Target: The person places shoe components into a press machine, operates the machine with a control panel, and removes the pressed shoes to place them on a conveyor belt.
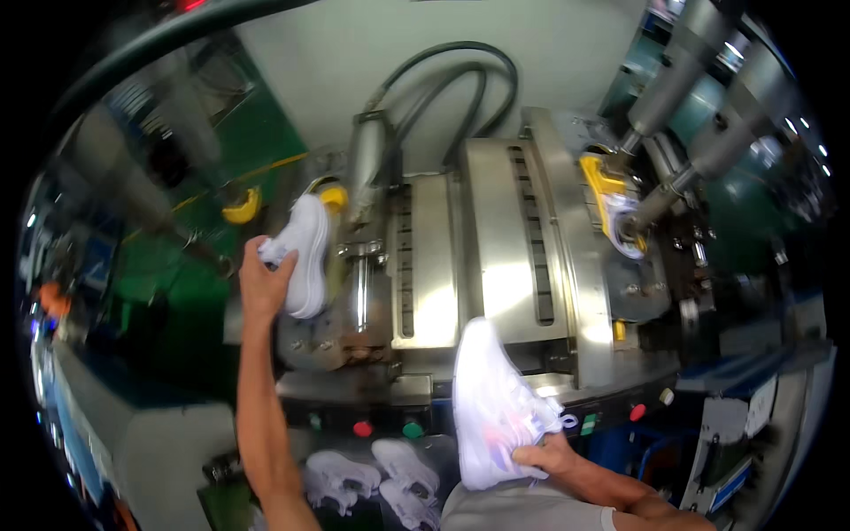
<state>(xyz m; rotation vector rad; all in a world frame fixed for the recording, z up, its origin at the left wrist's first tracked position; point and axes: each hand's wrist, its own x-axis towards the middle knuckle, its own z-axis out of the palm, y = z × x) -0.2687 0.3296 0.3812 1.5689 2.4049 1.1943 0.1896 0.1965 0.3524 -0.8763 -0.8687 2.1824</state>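
A white sneaker (307, 257) lies at the left station of the metal machine, beside a yellow pad (334, 197). My left hand (267, 276) is closed on this sneaker's laced side, thumb and fingers pinching it. Closer to me, in front of the machine's middle, my right hand (547, 455) grips a second white sneaker (496, 407) by its opening. That one points toe away from me, with faint pink and violet tints and loose laces near my fingers. The fingers on the far side of it are partly hidden.
Several white shoe uppers (405, 469) lie below the control panel, which carries red buttons (362, 429) and green buttons (413, 430). At the right station, slanted metal cylinders (686, 75) reach down to a white shoe part (627, 234) beside a yellow block (602, 181). Black hoses (460, 49) arch behind.
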